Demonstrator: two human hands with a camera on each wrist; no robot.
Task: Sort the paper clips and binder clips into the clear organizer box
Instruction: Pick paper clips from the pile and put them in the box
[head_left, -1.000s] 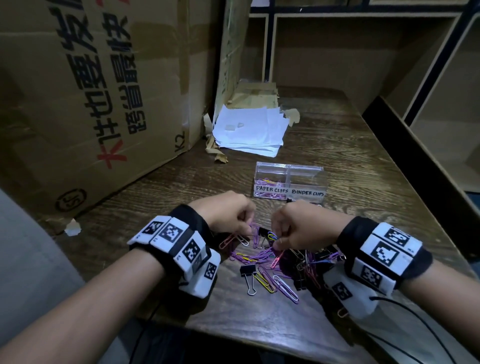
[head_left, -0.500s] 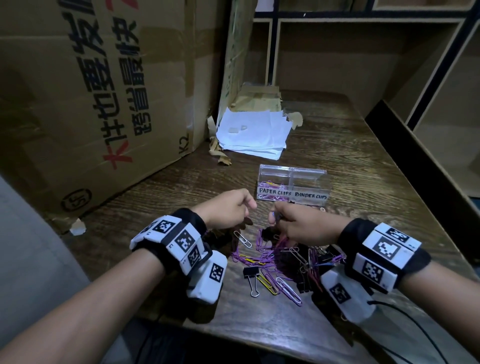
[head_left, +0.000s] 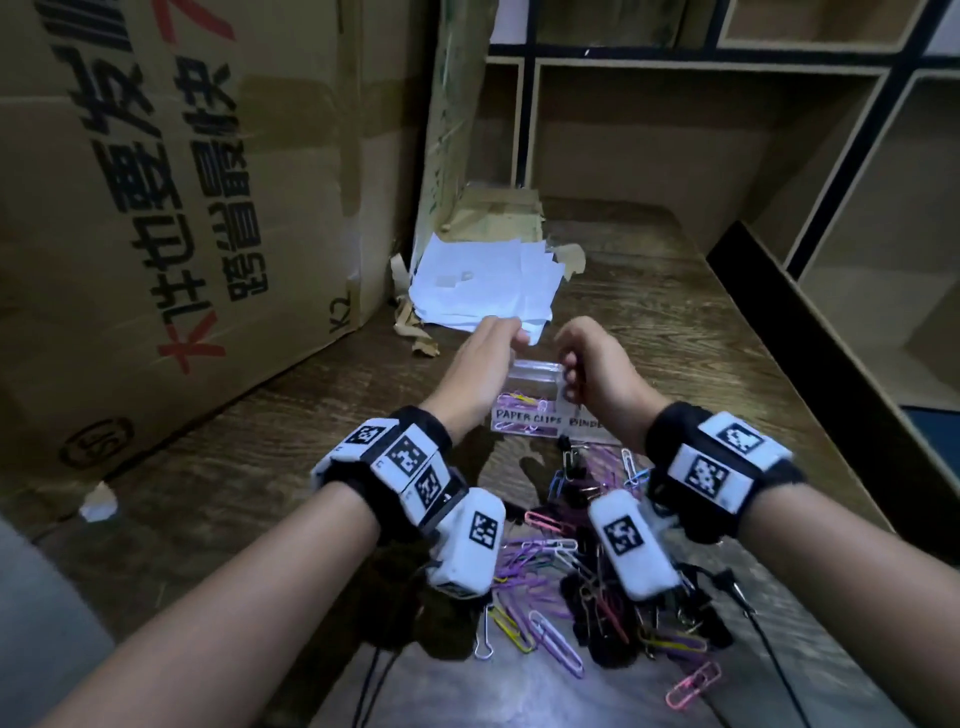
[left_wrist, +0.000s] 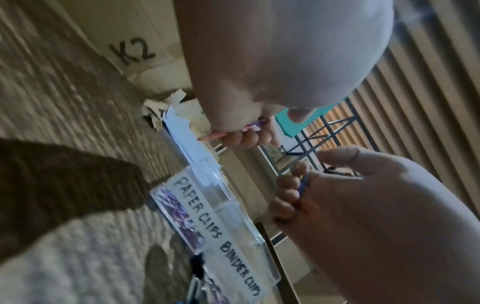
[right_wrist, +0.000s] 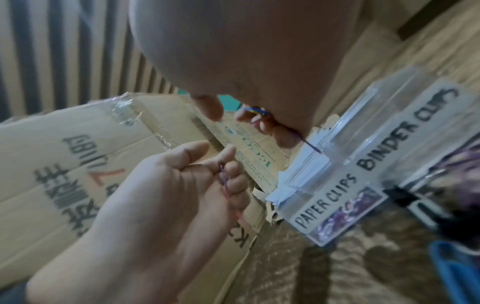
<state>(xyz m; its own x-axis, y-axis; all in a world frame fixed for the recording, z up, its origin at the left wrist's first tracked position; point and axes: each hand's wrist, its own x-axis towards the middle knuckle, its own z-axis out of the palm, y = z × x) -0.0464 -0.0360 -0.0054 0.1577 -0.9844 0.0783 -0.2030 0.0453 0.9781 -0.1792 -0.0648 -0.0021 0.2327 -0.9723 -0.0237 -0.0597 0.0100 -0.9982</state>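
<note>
The clear organizer box (head_left: 535, 400) sits on the wooden surface (head_left: 701, 364) directly under both hands, its near wall labelled "PAPER CLIPS" and "BINDER CLIPS". Purple and pink clips lie in the paper-clip compartment below the left hand (head_left: 480, 364). That hand's fingers are curled, pinching pink and purple paper clips (left_wrist: 231, 130) above the box. The right hand (head_left: 597, 374), just beside it, is curled round a blue and purple clip (right_wrist: 255, 112) over the divider and the binder-clip side. Behind the wrists, toward the person, the mixed pile of clips (head_left: 597, 587) spreads to the near edge of the surface. Beyond the fingertips lies a stack of white papers (head_left: 483, 280), close to the box. A large cardboard carton (head_left: 156, 208) walls off the left; a dark raised ledge (head_left: 831, 332) bounds the right, with bare wood between it and the right hand.
</note>
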